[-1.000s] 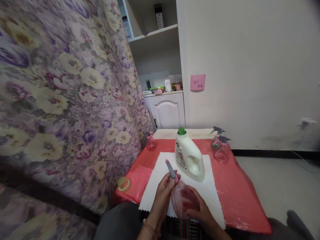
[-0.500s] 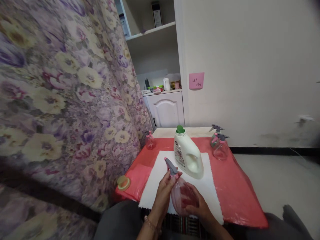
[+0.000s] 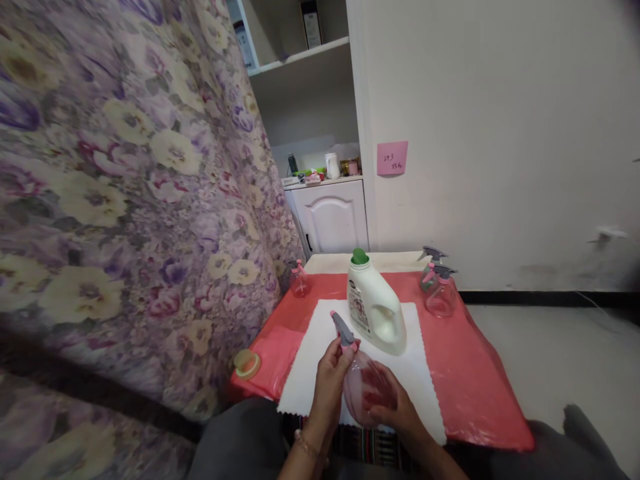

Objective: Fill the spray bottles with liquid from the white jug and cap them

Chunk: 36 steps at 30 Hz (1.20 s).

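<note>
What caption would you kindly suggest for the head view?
Left hand and right hand hold a tilted spray bottle near a white jug.

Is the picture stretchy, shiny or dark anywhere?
Head view: the flowery curtain looks stretched and smeary toward the left edge; head view: little bright glints dot the held spray bottle, and the red table cover has a soft shine; head view: the top shelf space is dim, and the jug's label is too small to read.
</note>
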Tool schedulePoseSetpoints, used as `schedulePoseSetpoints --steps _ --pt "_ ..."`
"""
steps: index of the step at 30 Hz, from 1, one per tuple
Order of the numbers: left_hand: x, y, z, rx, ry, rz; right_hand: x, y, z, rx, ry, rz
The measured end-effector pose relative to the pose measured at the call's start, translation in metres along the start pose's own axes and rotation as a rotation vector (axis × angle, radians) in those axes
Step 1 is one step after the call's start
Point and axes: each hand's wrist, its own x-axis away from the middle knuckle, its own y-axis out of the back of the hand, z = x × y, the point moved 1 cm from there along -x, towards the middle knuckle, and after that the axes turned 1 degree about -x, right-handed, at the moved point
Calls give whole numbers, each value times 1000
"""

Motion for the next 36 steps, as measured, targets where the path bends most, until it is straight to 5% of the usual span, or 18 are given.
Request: schedulePoseSetpoints --steps 10,19,23,31,36 --pt "-6 -5 5 81 -52 -158 1 -5 0 50 84 -43" --pt "-1 -11 3 -79 -28 -107 -3 -3 -13 77 103 -139" --pt "1 -10 3 -24 -71 -105 -4 -6 -5 54 65 -52" --pt "0 4 -5 85 -108 32 12 -26 39 -486 -269 245" --pt "-2 8 -1 47 -110 -54 2 -26 19 -317 -70 10"
